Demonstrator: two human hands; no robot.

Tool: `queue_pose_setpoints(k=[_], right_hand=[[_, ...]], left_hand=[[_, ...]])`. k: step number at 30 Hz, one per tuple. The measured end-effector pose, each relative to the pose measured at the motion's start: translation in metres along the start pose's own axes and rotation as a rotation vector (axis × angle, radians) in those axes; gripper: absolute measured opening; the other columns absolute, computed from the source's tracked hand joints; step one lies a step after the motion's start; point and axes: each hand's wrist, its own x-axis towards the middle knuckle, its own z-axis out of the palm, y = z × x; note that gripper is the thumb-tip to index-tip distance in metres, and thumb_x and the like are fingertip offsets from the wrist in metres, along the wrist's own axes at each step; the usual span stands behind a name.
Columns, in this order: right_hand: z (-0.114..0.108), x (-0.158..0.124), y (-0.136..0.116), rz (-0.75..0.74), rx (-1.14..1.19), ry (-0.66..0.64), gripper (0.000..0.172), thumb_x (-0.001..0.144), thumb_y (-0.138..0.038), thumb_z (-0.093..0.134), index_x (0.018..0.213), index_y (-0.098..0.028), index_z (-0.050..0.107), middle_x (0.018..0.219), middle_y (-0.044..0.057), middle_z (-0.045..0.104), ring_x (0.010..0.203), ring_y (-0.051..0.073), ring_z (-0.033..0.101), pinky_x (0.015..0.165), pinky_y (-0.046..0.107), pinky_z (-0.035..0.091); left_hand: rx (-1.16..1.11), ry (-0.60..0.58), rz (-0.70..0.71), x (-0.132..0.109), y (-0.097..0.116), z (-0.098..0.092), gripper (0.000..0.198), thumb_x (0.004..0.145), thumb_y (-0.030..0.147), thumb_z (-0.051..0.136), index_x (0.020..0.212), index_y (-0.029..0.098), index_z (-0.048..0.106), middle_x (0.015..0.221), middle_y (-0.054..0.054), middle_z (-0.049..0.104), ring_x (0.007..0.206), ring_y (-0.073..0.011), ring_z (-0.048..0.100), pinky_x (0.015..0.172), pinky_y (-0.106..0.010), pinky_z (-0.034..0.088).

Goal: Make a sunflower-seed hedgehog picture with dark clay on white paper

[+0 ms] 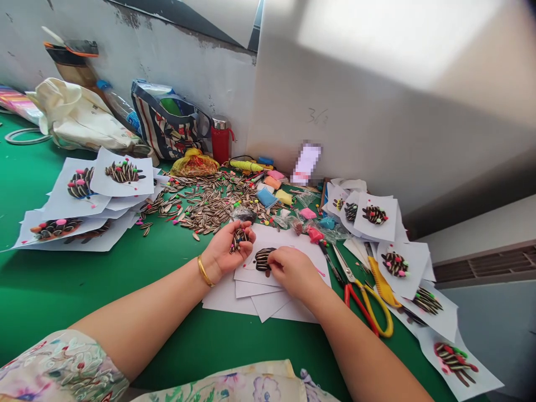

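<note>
My left hand [230, 247] is cupped palm up, its fingers curled around a small heap of striped sunflower seeds [240, 240]. To its right, my right hand [296, 273] is closed in a pinch at the edge of a seed-covered hedgehog figure [263, 259]; the fingertips hide whatever is between them. The figure lies on a white paper sheet [305, 245], on top of several loose white sheets. Beyond my hands a wide scatter of sunflower seeds [209, 204] covers the green table, mixed with small coloured bits.
Papers with seed hedgehogs [122, 174] are piled at the left, and more papers [377, 216] at the right. Yellow-and-red-handled scissors [364, 290] and a yellow knife [382, 282] lie right of my right hand. Coloured clay [267, 197], a red flask [221, 139] and bags stand along the back.
</note>
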Motion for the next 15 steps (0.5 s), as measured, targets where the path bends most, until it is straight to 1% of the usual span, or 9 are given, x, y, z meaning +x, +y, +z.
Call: queue_pose_setpoints(k=[3, 10, 13, 15], right_hand=[[-0.0002, 0.0014, -0.001, 0.022, 0.003, -0.013, 0.017, 0.084, -0.011, 0.057, 0.074, -0.02, 0.066, 0.079, 0.001, 0.064, 0.076, 0.014, 0.055, 0.069, 0.025, 0.035], [0.0005, 0.0026, -0.0004, 0.017, 0.033, -0.014, 0.018, 0.084, -0.011, 0.057, 0.073, -0.021, 0.067, 0.079, 0.001, 0.063, 0.078, 0.015, 0.057, 0.072, 0.026, 0.037], [0.0021, 0.0029, 0.0006, 0.015, 0.036, -0.007, 0.019, 0.084, -0.01, 0.057, 0.072, -0.02, 0.067, 0.079, 0.001, 0.064, 0.078, 0.014, 0.057, 0.072, 0.026, 0.038], [0.0029, 0.0026, 0.002, 0.015, 0.035, 0.0, 0.018, 0.084, -0.01, 0.057, 0.073, -0.02, 0.067, 0.079, 0.001, 0.064, 0.077, 0.015, 0.057, 0.071, 0.026, 0.038]], left_hand=[[0.0, -0.001, 0.003, 0.0004, -0.0001, -0.001, 0.015, 0.097, 0.022, 0.045, 0.092, 0.013, 0.057, 0.072, -0.002, 0.051, 0.06, -0.012, 0.059, 0.038, -0.014, 0.036], [-0.012, 0.002, -0.01, 0.0001, -0.0006, -0.0023, 0.015, 0.097, 0.022, 0.045, 0.092, 0.013, 0.057, 0.072, -0.002, 0.051, 0.06, -0.0121, 0.058, 0.039, -0.014, 0.037], [-0.01, 0.007, 0.0, -0.0001, -0.001, -0.0017, 0.016, 0.097, 0.023, 0.045, 0.092, 0.013, 0.057, 0.072, -0.003, 0.052, 0.061, -0.0124, 0.059, 0.042, -0.015, 0.042], [0.001, 0.003, 0.009, -0.0001, -0.0014, -0.0008, 0.017, 0.097, 0.023, 0.045, 0.091, 0.013, 0.058, 0.073, -0.003, 0.053, 0.062, -0.0126, 0.059, 0.045, -0.017, 0.047]])
